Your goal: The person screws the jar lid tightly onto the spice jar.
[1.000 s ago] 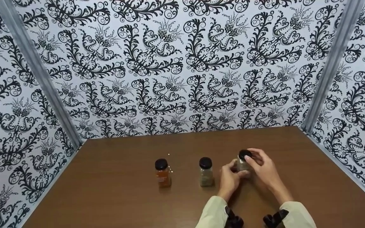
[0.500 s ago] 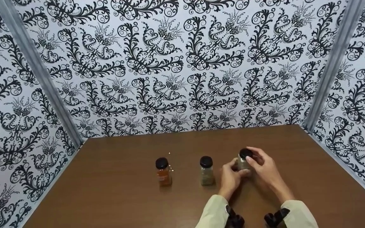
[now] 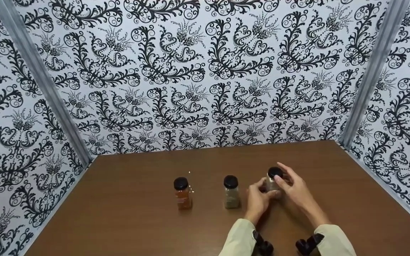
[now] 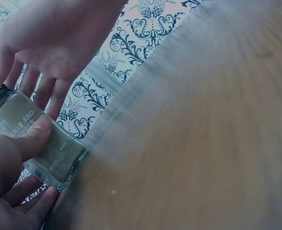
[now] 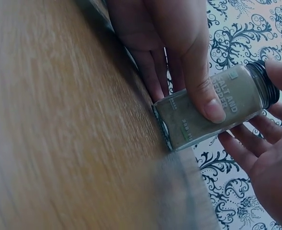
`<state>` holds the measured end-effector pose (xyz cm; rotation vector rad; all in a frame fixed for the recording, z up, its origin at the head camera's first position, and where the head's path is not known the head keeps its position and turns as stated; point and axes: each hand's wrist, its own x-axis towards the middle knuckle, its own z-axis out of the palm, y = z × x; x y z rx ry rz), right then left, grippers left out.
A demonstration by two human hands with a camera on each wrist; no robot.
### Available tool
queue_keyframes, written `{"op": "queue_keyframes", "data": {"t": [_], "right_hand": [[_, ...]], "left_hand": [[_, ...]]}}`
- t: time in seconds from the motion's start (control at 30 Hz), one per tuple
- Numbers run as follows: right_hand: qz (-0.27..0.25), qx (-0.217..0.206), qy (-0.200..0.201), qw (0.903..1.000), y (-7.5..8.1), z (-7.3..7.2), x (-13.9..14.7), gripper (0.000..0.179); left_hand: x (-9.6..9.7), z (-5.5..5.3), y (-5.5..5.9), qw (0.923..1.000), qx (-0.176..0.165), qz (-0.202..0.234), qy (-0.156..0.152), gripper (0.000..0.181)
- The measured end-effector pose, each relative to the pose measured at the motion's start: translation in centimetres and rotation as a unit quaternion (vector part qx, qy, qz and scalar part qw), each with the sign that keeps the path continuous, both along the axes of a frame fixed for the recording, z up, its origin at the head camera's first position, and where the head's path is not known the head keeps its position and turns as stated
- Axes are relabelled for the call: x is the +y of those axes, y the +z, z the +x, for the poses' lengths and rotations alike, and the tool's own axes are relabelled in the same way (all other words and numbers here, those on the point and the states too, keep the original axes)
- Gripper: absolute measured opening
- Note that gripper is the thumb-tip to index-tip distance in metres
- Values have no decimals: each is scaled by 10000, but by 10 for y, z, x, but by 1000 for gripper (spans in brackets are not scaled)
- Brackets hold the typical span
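Observation:
My left hand (image 3: 258,200) holds a square glass spice jar (image 5: 198,120) of greyish-tan powder low over the table, thumb across its front and fingers behind. "Salt and pepper" lettering shows in both wrist views. At the jar's black lid (image 3: 275,172) is my right hand (image 3: 297,190). Its thumb touches the lid's near side, while its fingers extend loosely spread behind lid and jar. A similar jar with greenish-grey contents (image 3: 231,198) stands upright left of my left hand. Farther left is an upright jar of orange-red spice (image 3: 183,199), also black-lidded.
The brown wooden table (image 3: 137,220) carries a few tiny pale specks (image 3: 191,189) beside the orange-red jar. Patterned black-and-white walls (image 3: 176,89) rise at the table's back and both sides, with grey strips at the corners.
My right index finger has straightened and lifted slightly away from the lid. The left hand keeps its hold on the jar in nearly the same spot. The two standing jars stay put.

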<state>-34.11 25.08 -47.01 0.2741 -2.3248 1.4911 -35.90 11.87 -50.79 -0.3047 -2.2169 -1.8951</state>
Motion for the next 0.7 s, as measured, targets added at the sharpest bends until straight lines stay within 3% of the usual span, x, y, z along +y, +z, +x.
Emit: {"op": "queue_keyframes", "data": {"t": [0.13, 0.37, 0.53, 0.7], "right_hand": [[219, 67, -5, 9997, 2, 0, -1, 43], [16, -8, -107, 9999, -1, -2, -5, 36], [-107, -128, -54, 9998, -4, -3, -5, 39], [131, -317, 112, 9993, 1, -1, -2, 45]], "left_hand": [[0, 0, 1, 10000, 0, -63, 57, 33], [0, 1, 1, 9998, -3, -160, 93, 32], [0, 2, 1, 9999, -33, -133, 82, 34], [-1, 3, 1, 9995, 126, -274, 89, 38]]}}
